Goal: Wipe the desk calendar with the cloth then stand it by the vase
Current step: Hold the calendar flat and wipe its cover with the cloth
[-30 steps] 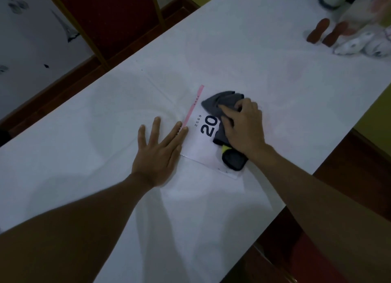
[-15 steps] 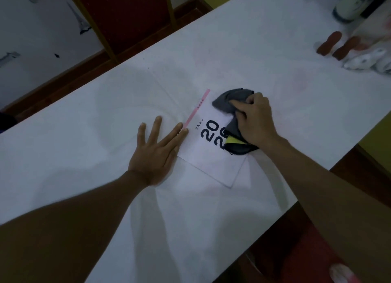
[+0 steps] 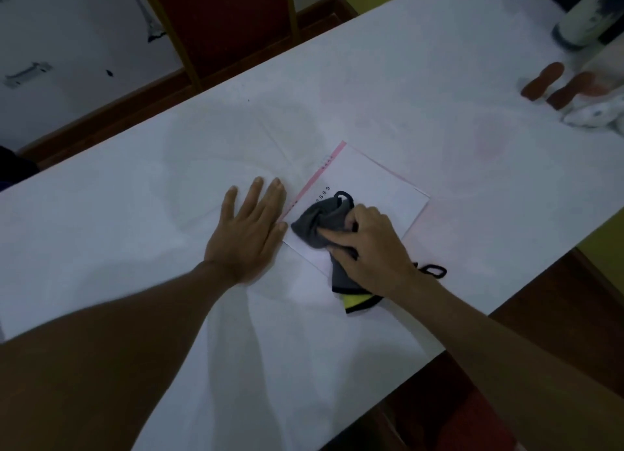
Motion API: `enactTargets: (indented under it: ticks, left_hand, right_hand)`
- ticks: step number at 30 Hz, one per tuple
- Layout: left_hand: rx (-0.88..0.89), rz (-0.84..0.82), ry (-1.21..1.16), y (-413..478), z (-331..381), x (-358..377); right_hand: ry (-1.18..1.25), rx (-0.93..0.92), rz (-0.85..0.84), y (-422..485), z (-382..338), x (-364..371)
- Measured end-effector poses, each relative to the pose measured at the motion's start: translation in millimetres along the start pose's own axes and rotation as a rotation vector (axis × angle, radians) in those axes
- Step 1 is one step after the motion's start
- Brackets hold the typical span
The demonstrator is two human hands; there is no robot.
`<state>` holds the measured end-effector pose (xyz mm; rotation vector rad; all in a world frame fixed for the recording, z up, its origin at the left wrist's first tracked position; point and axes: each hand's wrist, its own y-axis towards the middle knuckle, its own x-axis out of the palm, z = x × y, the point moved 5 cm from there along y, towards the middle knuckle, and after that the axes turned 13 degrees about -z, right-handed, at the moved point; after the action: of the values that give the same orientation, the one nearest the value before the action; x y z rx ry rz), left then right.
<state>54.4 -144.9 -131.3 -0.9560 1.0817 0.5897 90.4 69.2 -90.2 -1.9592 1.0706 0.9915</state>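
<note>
Fingers on cloth, white table.

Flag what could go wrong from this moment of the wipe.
The calendar lies flat with only the left hand bracing its pink edge, mostly on the tablecloth; a firm stroke by the right hand could slide it. The cloth trails a loop near the table edge, which might snag. The loose tablecloth may bunch.

A dim home room is suggested: a long table draped in white cloth, a red-backed wooden chair at its far edge, a painted vase at its far right corner.
</note>
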Motion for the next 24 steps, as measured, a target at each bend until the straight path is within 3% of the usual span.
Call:
enactTargets:
  ticks: [12,24]
  left_hand:
    - [0.004,0.004,0.017,-1,-2,-1]
    - [0.016,0.016,0.005,-2,-1,-3]
  right_hand:
    - [0.041,-0.239,-0.047,-13,-18,4]
    - [0.019,-0.293,-0.121,-29,-3,-1]
